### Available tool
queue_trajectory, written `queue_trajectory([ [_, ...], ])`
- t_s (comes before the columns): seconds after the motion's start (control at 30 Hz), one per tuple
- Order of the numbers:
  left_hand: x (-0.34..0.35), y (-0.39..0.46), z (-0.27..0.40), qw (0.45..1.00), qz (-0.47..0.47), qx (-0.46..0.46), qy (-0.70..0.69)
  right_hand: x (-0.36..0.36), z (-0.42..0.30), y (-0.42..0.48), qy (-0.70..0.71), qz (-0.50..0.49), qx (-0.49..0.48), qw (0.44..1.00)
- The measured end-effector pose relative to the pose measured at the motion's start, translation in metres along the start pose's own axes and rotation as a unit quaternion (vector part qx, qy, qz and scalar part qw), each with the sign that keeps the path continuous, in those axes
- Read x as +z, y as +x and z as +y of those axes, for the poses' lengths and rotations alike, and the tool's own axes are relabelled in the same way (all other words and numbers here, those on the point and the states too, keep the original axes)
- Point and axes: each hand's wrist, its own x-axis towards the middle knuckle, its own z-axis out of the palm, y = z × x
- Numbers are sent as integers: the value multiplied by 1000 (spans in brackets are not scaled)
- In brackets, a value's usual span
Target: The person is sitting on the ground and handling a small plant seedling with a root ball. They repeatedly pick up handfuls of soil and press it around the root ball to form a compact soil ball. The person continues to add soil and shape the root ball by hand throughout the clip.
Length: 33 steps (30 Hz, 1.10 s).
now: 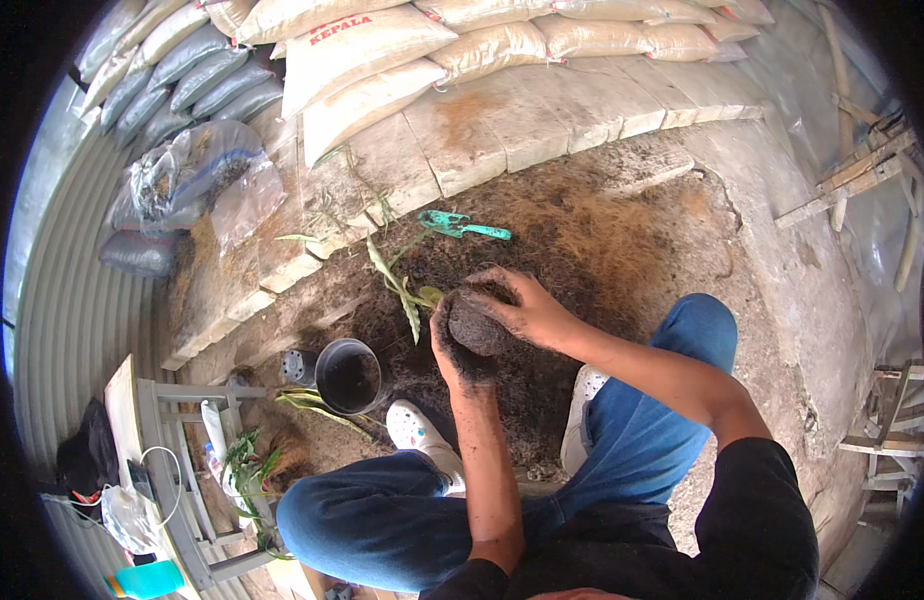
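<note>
A dark, rounded root ball (477,330) of soil rests between my two hands. My left hand (459,352), coated in soil, cups it from the left and below. Over its top and right side curl the fingers of my right hand (522,304), also dirty. A plant with long pale-green leaves (391,277) extends from the root ball toward the upper left. Beyond my hands, a turquoise hand trowel (466,226) lies on the loose dark soil (537,382). To the left stands a black plastic pot (349,376) with some soil inside.
A small grey pot (298,367) and cut long leaves (327,412) lie at left. A wooden table (162,472) holds a turquoise bottle (145,580). Stacked sacks (492,52) line the concrete ledge (462,142). Wooden racks (852,180) stand at right.
</note>
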Motion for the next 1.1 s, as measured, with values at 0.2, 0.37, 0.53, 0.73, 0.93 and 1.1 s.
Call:
queue_trajectory([
  [0.2, 10, -10, 1, 997, -15, 49, 54, -11, -43, -8, 494, -33, 269, 826],
  [0.37, 15, -12, -5, 993, -29, 53, 105, -8, -26, -12, 569, -81, 225, 787],
  [0.53, 21, -17, 0, 985, -57, 109, 121, -8, -40, -12, 550, -83, 259, 790],
  [0.73, 27, -22, -1, 978, -45, 133, 155, -5, -25, -13, 545, -76, 241, 799],
  [0.93, 22, -18, -4, 972, -41, 145, 182, -8, -35, -15, 522, -69, 234, 817],
  [1.1, 24, -19, -7, 976, -39, 133, 168, -12, -28, -12, 539, -82, 226, 808],
])
